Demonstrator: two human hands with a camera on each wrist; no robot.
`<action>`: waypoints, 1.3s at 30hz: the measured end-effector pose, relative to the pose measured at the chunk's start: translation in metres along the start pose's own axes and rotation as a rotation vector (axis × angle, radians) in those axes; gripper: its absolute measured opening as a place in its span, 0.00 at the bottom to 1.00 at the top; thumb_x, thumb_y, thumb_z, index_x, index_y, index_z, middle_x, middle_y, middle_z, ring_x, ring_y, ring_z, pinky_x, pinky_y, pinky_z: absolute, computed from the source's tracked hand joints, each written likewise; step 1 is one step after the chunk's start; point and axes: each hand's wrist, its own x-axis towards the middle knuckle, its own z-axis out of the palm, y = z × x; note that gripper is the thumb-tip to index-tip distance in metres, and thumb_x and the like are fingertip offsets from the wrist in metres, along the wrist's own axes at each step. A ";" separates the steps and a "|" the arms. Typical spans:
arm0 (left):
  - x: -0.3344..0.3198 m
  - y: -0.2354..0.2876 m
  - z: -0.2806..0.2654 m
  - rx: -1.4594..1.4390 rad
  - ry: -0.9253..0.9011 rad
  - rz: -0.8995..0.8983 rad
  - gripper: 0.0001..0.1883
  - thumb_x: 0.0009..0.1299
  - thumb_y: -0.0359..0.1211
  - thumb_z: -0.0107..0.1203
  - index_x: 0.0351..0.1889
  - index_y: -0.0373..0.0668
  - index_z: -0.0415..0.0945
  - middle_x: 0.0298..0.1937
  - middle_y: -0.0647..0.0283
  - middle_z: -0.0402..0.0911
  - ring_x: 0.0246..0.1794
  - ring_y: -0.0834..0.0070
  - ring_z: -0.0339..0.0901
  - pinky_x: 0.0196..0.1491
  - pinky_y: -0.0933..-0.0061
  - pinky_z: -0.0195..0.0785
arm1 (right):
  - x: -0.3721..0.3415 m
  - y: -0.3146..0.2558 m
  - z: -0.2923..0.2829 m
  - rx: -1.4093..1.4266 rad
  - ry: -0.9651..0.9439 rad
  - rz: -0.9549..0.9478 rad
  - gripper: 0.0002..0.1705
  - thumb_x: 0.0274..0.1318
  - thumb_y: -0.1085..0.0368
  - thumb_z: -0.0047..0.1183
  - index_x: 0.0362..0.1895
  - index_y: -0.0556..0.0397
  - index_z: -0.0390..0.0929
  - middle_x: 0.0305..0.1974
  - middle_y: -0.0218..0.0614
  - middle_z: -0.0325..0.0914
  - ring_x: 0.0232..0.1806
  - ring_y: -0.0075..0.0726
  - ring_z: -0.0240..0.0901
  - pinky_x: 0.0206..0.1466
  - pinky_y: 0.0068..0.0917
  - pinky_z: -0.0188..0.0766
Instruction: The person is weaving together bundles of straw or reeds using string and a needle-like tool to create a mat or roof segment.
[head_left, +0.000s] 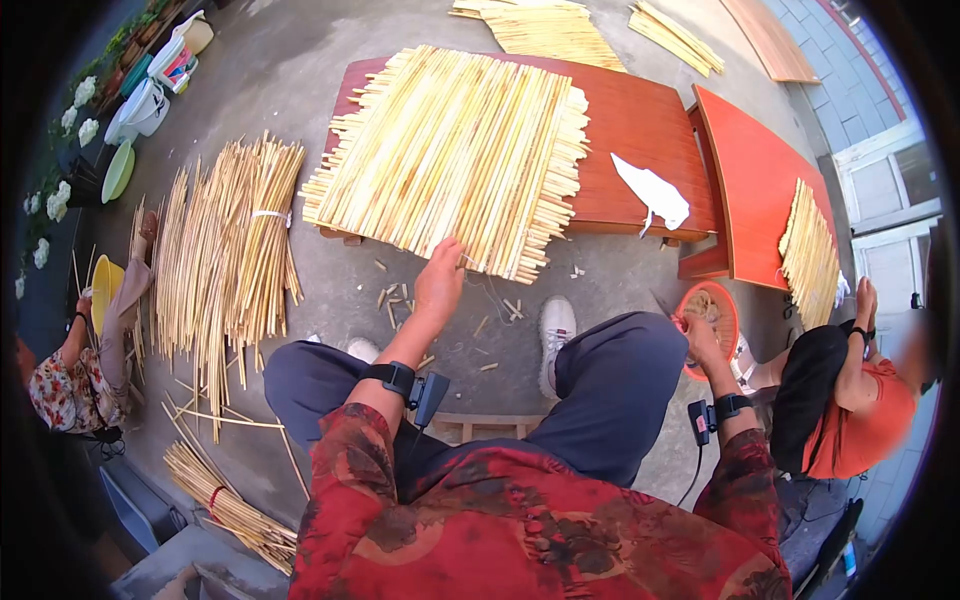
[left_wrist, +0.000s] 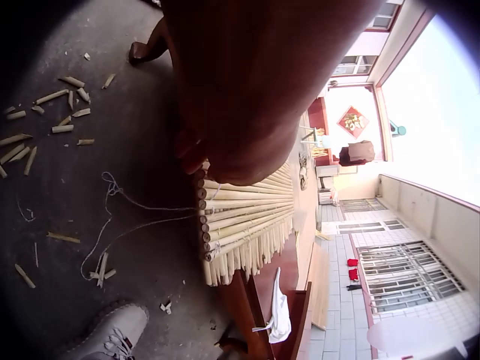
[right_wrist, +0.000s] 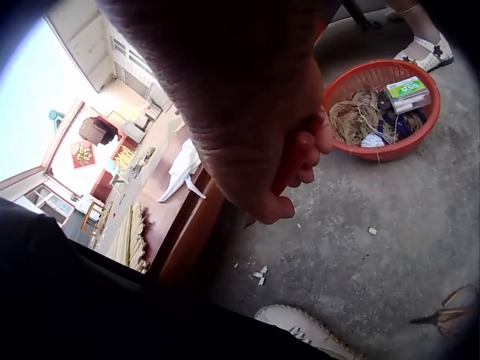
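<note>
A wide mat of pale stalks (head_left: 450, 150), laid side by side, covers much of a low reddish-brown table (head_left: 640, 130). My left hand (head_left: 440, 285) is at the mat's near edge, fingertips right by the stalk ends (left_wrist: 204, 217); what they hold is hidden by the hand. Thin string (left_wrist: 142, 206) runs from that edge down toward the ground. My right hand (head_left: 705, 338) is out to the right, away from the mat, gripping the red handle of a knife (right_wrist: 291, 161). Only a short bit of its narrow metal blade shows past the fingers.
Beside my right hand stands an orange basket (right_wrist: 382, 154) of twine and small items. Scissors (right_wrist: 446, 319) lie on the ground. Stalk bundles (head_left: 225, 260) are at left, cut bits (left_wrist: 64, 129) below the mat, white cloth (head_left: 655, 195) on the table. People sit at both sides.
</note>
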 end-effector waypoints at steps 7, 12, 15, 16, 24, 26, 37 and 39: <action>0.024 0.002 0.003 0.324 -0.372 0.018 0.07 0.62 0.28 0.51 0.38 0.42 0.69 0.41 0.57 0.71 0.38 0.55 0.74 0.39 0.57 0.69 | -0.037 0.090 0.115 -0.172 0.109 -0.086 0.17 0.49 0.63 0.55 0.43 0.58 0.74 0.38 0.50 0.76 0.43 0.48 0.74 0.46 0.33 0.70; 0.030 0.005 -0.001 0.450 -0.525 -0.048 0.05 0.63 0.29 0.50 0.35 0.41 0.68 0.37 0.54 0.71 0.36 0.53 0.74 0.38 0.56 0.69 | -0.033 0.106 0.131 -0.059 0.117 -0.060 0.17 0.50 0.63 0.54 0.44 0.57 0.74 0.39 0.51 0.76 0.43 0.48 0.74 0.46 0.33 0.70; 0.033 0.004 -0.010 0.474 -0.560 -0.033 0.04 0.63 0.29 0.50 0.34 0.40 0.69 0.35 0.53 0.72 0.35 0.52 0.74 0.37 0.56 0.69 | -0.024 0.106 0.129 0.023 0.142 -0.077 0.17 0.50 0.63 0.54 0.45 0.57 0.73 0.40 0.51 0.76 0.43 0.48 0.74 0.46 0.33 0.70; 0.033 0.003 -0.012 0.397 -0.570 -0.031 0.04 0.62 0.29 0.51 0.33 0.40 0.70 0.34 0.53 0.73 0.35 0.52 0.74 0.35 0.56 0.68 | -0.020 0.103 0.126 0.062 0.158 -0.097 0.17 0.51 0.63 0.54 0.45 0.57 0.73 0.40 0.51 0.76 0.43 0.48 0.74 0.46 0.33 0.70; 0.044 0.015 -0.026 -0.037 -0.578 -0.232 0.04 0.58 0.28 0.54 0.28 0.36 0.74 0.29 0.50 0.78 0.32 0.54 0.76 0.36 0.62 0.68 | -0.010 -0.042 -0.072 0.170 0.323 -0.214 0.16 0.59 0.67 0.47 0.51 0.58 0.71 0.37 0.38 0.76 0.37 0.29 0.74 0.41 0.24 0.70; 0.043 0.008 -0.025 -0.164 -0.615 -0.248 0.05 0.57 0.28 0.55 0.28 0.35 0.75 0.26 0.52 0.78 0.28 0.59 0.75 0.35 0.65 0.68 | -0.041 -0.106 -0.120 0.278 0.391 -0.304 0.14 0.63 0.67 0.44 0.51 0.58 0.71 0.38 0.33 0.75 0.36 0.22 0.72 0.39 0.20 0.69; 0.069 0.039 -0.123 -0.615 -0.381 -0.371 0.03 0.64 0.27 0.53 0.29 0.38 0.74 0.23 0.72 0.70 0.22 0.86 0.66 0.24 0.83 0.62 | -0.026 -0.246 0.122 0.054 -0.310 -0.621 0.17 0.55 0.65 0.49 0.48 0.60 0.72 0.42 0.50 0.76 0.41 0.51 0.74 0.45 0.39 0.70; 0.073 0.052 -0.142 -0.646 -0.337 -0.323 0.02 0.64 0.26 0.54 0.30 0.39 0.74 0.23 0.72 0.70 0.22 0.87 0.66 0.25 0.83 0.61 | 0.007 -0.224 0.163 0.071 -0.225 -0.553 0.17 0.55 0.65 0.49 0.48 0.60 0.73 0.41 0.49 0.77 0.41 0.46 0.75 0.43 0.37 0.71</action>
